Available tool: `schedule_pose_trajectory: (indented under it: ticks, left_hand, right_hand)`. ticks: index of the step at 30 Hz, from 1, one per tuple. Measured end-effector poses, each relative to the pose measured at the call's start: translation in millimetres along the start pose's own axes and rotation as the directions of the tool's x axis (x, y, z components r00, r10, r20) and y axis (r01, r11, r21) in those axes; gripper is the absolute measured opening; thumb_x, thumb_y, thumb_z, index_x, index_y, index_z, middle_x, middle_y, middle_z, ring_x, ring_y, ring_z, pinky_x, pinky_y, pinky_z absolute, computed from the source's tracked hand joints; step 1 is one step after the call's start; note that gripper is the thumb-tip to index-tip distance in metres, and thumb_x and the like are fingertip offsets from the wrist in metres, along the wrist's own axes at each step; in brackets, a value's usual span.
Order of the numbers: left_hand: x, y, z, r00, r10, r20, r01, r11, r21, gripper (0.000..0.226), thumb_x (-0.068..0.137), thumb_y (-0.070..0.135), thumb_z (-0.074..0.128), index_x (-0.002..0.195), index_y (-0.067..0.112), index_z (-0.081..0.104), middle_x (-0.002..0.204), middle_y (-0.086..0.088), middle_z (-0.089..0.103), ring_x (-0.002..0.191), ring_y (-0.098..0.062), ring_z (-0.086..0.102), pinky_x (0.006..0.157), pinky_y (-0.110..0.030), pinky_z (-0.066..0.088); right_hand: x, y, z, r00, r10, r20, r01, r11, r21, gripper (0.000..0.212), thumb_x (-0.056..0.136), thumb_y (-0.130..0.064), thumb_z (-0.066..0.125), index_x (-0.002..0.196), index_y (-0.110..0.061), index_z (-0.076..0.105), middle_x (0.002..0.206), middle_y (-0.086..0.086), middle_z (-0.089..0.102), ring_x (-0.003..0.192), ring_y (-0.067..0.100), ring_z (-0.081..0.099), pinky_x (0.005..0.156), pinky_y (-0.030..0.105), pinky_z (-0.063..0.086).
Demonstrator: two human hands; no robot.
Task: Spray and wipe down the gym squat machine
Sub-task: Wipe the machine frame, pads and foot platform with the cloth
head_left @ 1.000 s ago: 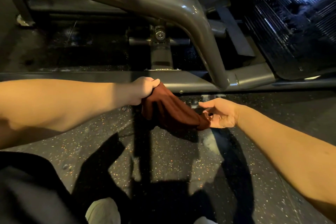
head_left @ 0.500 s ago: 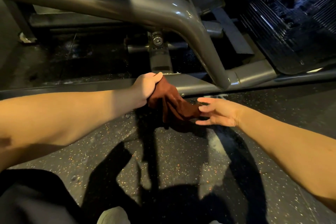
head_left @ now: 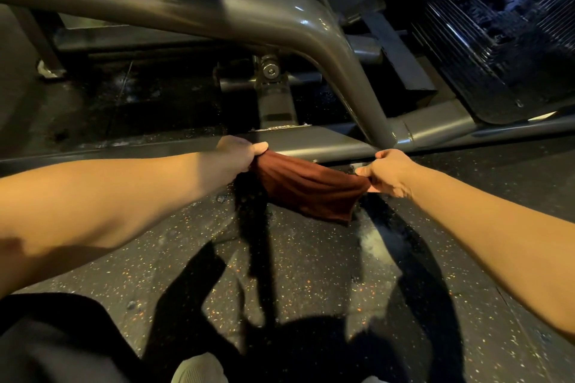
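Note:
A dark red-brown cloth (head_left: 306, 188) hangs stretched between my two hands, just in front of the squat machine's low grey base rail (head_left: 326, 143). My left hand (head_left: 236, 155) grips the cloth's left end. My right hand (head_left: 385, 172) pinches its right end between thumb and fingers. A thick grey bent tube (head_left: 280, 19) of the frame arches over the rail and joins it at the right. The black ribbed foot plate (head_left: 497, 31) slopes up at the upper right. No spray bottle is in view.
Speckled black rubber flooring (head_left: 311, 274) lies between me and the machine, with a pale wet-looking patch (head_left: 370, 242) below the cloth. A bolted pivot bracket (head_left: 270, 71) sits behind the rail. My light shoe (head_left: 199, 370) shows at the bottom edge.
My right hand, open and just off the cloth half a second ago, now pinches its right end. The bunched cloth has been pulled out wide between both hands, closer to the rail.

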State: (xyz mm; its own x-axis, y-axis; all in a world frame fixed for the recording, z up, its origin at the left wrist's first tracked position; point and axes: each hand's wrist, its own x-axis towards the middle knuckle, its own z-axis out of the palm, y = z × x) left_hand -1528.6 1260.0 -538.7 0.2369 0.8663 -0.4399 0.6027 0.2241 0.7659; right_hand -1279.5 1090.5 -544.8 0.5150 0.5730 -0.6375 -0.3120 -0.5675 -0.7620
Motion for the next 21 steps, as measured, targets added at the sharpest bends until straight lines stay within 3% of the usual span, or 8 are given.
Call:
schedule_pose_trajectory:
  ticks: [3, 8, 10, 12, 14, 17, 18, 21]
  left_hand:
    - [0.8, -0.8, -0.2, 1.0, -0.007, 0.015, 0.007, 1.0, -0.016, 0.03, 0.082, 0.038, 0.085, 0.093, 0.014, 0.072, 0.099, -0.011, 0.075, 0.095, -0.03, 0.073, 0.094, -0.043, 0.06]
    - [-3.0, 12.2, 2.6, 0.993, 0.038, 0.107, -0.05, 0.993, 0.111, 0.024, 0.089, 0.032, 0.079, 0.092, 0.013, 0.063, 0.094, -0.008, 0.066, 0.086, -0.026, 0.065, 0.087, -0.039, 0.059]
    - [-3.9, 15.4, 1.3, 0.977, 0.045, 0.207, -0.082, 0.981, 0.175, 0.032, 0.085, 0.039, 0.082, 0.077, 0.018, 0.059, 0.083, -0.004, 0.06, 0.077, -0.021, 0.058, 0.07, -0.034, 0.053]
    - [-2.9, 15.3, -2.0, 0.926, 0.071, 0.37, -0.17, 0.956, 0.241, 0.048, 0.071, 0.053, 0.088, 0.065, 0.022, 0.053, 0.072, 0.0, 0.051, 0.069, -0.018, 0.05, 0.059, -0.03, 0.039]
    - [-5.0, 13.4, -4.9, 0.896, 0.084, 0.437, -0.245, 0.913, 0.326, 0.054, 0.056, 0.054, 0.094, 0.083, 0.018, 0.064, 0.082, 0.001, 0.06, 0.078, -0.018, 0.056, 0.067, -0.032, 0.043]
    - [-6.7, 7.7, -3.2, 0.898, 0.13, 0.419, -0.335, 0.821, 0.462, 0.049, 0.068, 0.027, 0.096, 0.108, 0.017, 0.07, 0.104, -0.006, 0.07, 0.097, -0.024, 0.065, 0.082, -0.032, 0.049]
    - [-6.3, 5.4, -1.6, 0.9, 0.16, 0.406, -0.36, 0.799, 0.482, 0.038, 0.073, 0.021, 0.093, 0.104, 0.016, 0.072, 0.103, -0.007, 0.072, 0.098, -0.026, 0.067, 0.081, -0.031, 0.05]
    - [-3.9, 1.3, 0.0, 0.911, 0.204, 0.359, -0.379, 0.759, 0.53, 0.016, 0.081, 0.022, 0.086, 0.095, 0.017, 0.079, 0.096, -0.007, 0.076, 0.096, -0.025, 0.069, 0.081, -0.032, 0.053]
  right_hand:
    - [1.3, -3.2, -3.8, 0.999, -0.024, -0.041, 0.02, 0.995, -0.093, 0.049, 0.089, 0.017, 0.065, 0.127, -0.01, 0.049, 0.098, 0.017, 0.068, 0.07, 0.024, 0.068, 0.048, 0.039, 0.06]
    - [2.8, -3.8, -9.7, 0.994, -0.102, -0.028, 0.087, 0.941, -0.327, 0.022, 0.091, 0.013, 0.067, 0.1, -0.007, 0.063, 0.091, 0.018, 0.067, 0.07, 0.023, 0.066, 0.047, 0.027, 0.056]
    - [6.5, -5.2, -11.8, 0.994, -0.105, -0.02, 0.089, 0.922, -0.376, 0.017, 0.089, 0.008, 0.072, 0.094, -0.007, 0.065, 0.09, 0.018, 0.07, 0.07, 0.022, 0.067, 0.059, 0.031, 0.06]
    - [6.7, -9.2, -13.6, 0.995, -0.103, 0.013, 0.096, 0.876, -0.473, 0.019, 0.081, -0.009, 0.085, 0.086, -0.003, 0.068, 0.086, 0.019, 0.074, 0.076, 0.026, 0.068, 0.085, 0.047, 0.062]
    - [-1.6, -14.4, -14.4, 0.994, -0.062, 0.085, 0.097, 0.849, -0.519, 0.045, 0.071, -0.031, 0.094, 0.092, 0.003, 0.073, 0.086, 0.02, 0.076, 0.076, 0.027, 0.069, 0.095, 0.054, 0.058]
    - [-21.4, -22.6, -14.4, 0.952, 0.016, 0.307, 0.182, 0.776, -0.604, 0.039, 0.083, -0.044, 0.083, 0.1, -0.009, 0.08, 0.078, 0.008, 0.074, 0.055, 0.014, 0.061, 0.058, 0.029, 0.058]
    - [-24.3, -24.6, -15.1, 0.933, 0.035, 0.358, 0.228, 0.712, -0.664, 0.038, 0.081, -0.051, 0.082, 0.102, -0.019, 0.082, 0.088, 0.001, 0.075, 0.059, 0.013, 0.06, 0.057, 0.029, 0.053]
    - [-22.1, -23.7, -12.2, 0.915, 0.006, 0.404, 0.339, 0.534, -0.775, 0.039, 0.074, -0.048, 0.088, 0.109, -0.033, 0.08, 0.124, -0.011, 0.071, 0.114, 0.014, 0.064, 0.103, 0.034, 0.045]
